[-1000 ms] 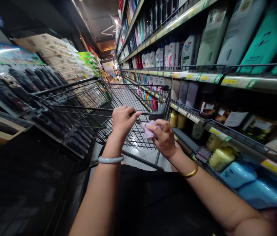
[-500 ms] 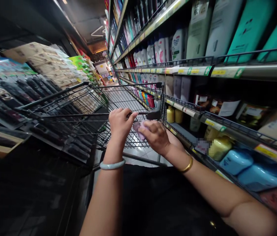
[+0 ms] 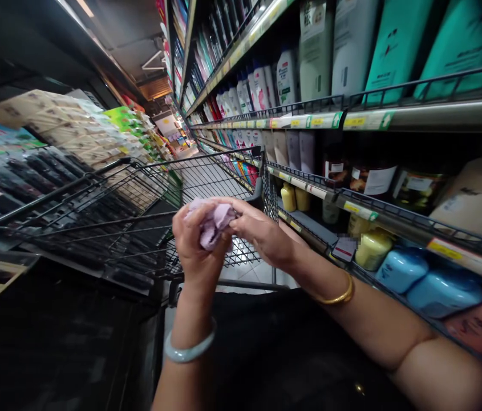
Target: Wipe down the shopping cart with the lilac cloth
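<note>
A crumpled pale purple cloth [image 3: 215, 225] is bunched between my two hands, in front of the cart's handle. My left hand [image 3: 195, 245], with a pale bangle on its wrist, curls its fingers around the cloth. From the other side my right hand [image 3: 262, 231], with a gold bangle, pinches the cloth's edge between thumb and fingers. Just beyond them stands a black wire shopping cart [image 3: 108, 228], its handle partly hidden behind my hands. The basket's wire front and mesh floor show around them.
Shelves of shampoo bottles [image 3: 286, 77] run along the right, with large blue bottles [image 3: 444, 291] and a yellow bottle [image 3: 373, 249] low down near my right arm. On the left are hanging packaged goods [image 3: 22, 182] and stacked beige packs [image 3: 63, 123]. A tiled aisle stretches ahead.
My left hand has left the cart's handle and closed around the cloth. My right hand has brought the cloth left and up to meet it. The view has shifted slightly.
</note>
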Available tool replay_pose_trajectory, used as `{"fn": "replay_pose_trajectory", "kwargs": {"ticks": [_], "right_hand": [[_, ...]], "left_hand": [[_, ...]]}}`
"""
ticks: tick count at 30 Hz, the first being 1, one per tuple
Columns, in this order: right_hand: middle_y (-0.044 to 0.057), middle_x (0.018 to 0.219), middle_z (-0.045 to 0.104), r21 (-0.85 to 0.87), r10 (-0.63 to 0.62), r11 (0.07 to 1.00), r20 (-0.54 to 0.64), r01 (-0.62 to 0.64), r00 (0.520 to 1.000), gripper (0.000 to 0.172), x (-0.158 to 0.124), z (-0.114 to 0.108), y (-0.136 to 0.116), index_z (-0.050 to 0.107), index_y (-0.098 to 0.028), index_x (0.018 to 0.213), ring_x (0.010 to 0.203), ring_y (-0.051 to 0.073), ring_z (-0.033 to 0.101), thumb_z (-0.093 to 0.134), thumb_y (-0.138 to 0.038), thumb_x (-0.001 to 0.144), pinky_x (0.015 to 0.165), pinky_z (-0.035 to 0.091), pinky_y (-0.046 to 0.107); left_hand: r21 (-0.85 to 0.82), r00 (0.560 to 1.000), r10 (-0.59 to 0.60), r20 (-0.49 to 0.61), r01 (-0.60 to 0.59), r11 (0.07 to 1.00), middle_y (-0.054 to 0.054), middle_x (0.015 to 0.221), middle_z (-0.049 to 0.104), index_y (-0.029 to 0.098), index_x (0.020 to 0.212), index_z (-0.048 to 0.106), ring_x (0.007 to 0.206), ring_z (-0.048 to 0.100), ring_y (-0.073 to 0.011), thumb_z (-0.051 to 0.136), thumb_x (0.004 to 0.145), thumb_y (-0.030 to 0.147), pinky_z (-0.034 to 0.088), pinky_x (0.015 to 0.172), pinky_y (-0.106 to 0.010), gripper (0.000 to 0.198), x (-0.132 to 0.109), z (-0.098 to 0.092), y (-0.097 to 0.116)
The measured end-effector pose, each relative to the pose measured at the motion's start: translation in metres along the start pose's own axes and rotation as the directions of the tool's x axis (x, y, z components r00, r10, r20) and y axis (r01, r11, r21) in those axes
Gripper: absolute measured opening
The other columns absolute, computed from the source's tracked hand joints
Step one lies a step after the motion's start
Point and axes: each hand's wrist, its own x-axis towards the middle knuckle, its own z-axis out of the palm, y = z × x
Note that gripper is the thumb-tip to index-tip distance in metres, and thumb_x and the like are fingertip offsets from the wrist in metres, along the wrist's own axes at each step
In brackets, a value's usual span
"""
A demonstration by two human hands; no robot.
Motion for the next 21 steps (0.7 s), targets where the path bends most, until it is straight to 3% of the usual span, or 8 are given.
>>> {"fn": "replay_pose_trajectory", "kwargs": {"ticks": [3,5,7,9,12,16,18,21], "right_hand": [[0.007,0.123,0.071,-0.434,-0.191,0.887,-0.033,0.158,0.981,0.031,0.010,-0.014,0.002,0.070,-0.020,0.114,0.121,0.023,0.058,0.046,-0.025,0.095,0.110,0.041,0.040],[0.008,0.118,0.073,-0.657,-0.201,0.747,-0.080,0.100,0.976,0.033,0.020,-0.018,0.010,0.072,-0.019,0.110,0.120,0.024,0.058,0.043,-0.031,0.100,0.110,0.037,0.041],[0.009,0.107,0.075,-0.765,-0.128,0.644,-0.092,0.012,0.988,0.041,0.029,-0.018,0.021,0.071,-0.017,0.109,0.105,0.024,0.063,0.036,-0.038,0.105,0.099,0.038,0.039],[0.009,0.095,0.076,-0.814,-0.062,0.580,-0.074,-0.024,0.995,0.049,0.034,-0.017,0.031,0.071,-0.016,0.107,0.089,0.022,0.064,0.030,-0.044,0.107,0.088,0.036,0.037],[0.008,0.091,0.077,-0.831,-0.081,0.556,-0.035,0.016,0.996,0.054,0.035,-0.019,0.040,0.071,-0.017,0.106,0.082,0.020,0.063,0.027,-0.048,0.108,0.081,0.031,0.035],[0.007,0.090,0.077,-0.837,-0.149,0.544,-0.029,0.057,0.988,0.053,0.033,-0.020,0.044,0.072,-0.018,0.108,0.081,0.020,0.062,0.027,-0.046,0.108,0.078,0.028,0.035],[0.006,0.083,0.076,-0.860,-0.157,0.506,-0.024,0.060,0.987,0.052,0.033,-0.018,0.045,0.073,-0.019,0.090,0.078,0.020,0.061,0.031,-0.044,0.107,0.077,0.027,0.036],[0.007,0.077,0.074,-0.885,-0.206,0.460,-0.023,0.076,0.978,0.048,0.033,-0.015,0.048,0.069,-0.018,0.074,0.075,0.019,0.059,0.038,-0.038,0.105,0.076,0.026,0.037]], "left_hand": [[0.131,1.000,-0.024,-0.019,0.026,0.991,-0.006,0.112,0.064,0.025,0.108,0.067,0.114,0.059,-0.0221,0.073,0.086,0.041,0.049,0.105,-0.040,0.028,0.017,0.002,-0.009],[0.212,0.999,-0.015,0.045,0.005,0.977,-0.008,0.114,0.065,0.024,0.109,0.069,0.112,0.059,-0.0233,0.072,0.083,0.036,0.050,0.102,-0.039,0.028,0.026,0.013,-0.009],[0.276,0.994,-0.038,0.107,0.007,0.961,-0.009,0.117,0.065,0.024,0.111,0.071,0.110,0.060,-0.0246,0.070,0.080,0.030,0.050,0.099,-0.039,0.032,0.031,0.024,-0.005],[0.301,0.984,-0.096,0.151,0.047,0.953,-0.008,0.113,0.065,0.024,0.110,0.073,0.104,0.061,-0.0237,0.068,0.080,0.026,0.050,0.094,-0.036,0.031,0.034,0.029,-0.003],[0.321,0.971,-0.187,0.147,0.132,0.938,-0.005,0.106,0.068,0.027,0.106,0.074,0.102,0.062,-0.0220,0.066,0.080,0.022,0.049,0.092,-0.033,0.028,0.032,0.017,-0.015],[0.456,0.958,-0.255,-0.132,0.287,0.843,-0.006,0.104,0.071,0.023,0.106,0.073,0.107,0.061,-0.0259,0.066,0.080,0.025,0.048,0.097,-0.039,0.028,0.025,-0.004,-0.041],[0.449,0.955,-0.239,-0.176,0.294,0.844,-0.006,0.103,0.071,0.022,0.105,0.073,0.105,0.061,-0.0260,0.066,0.080,0.027,0.049,0.096,-0.039,0.027,0.021,0.001,-0.042],[0.345,0.981,-0.181,-0.069,0.194,0.918,-0.006,0.108,0.069,0.024,0.105,0.072,0.105,0.062,-0.0233,0.066,0.080,0.027,0.051,0.096,-0.036,0.026,0.017,0.023,-0.025]]}}
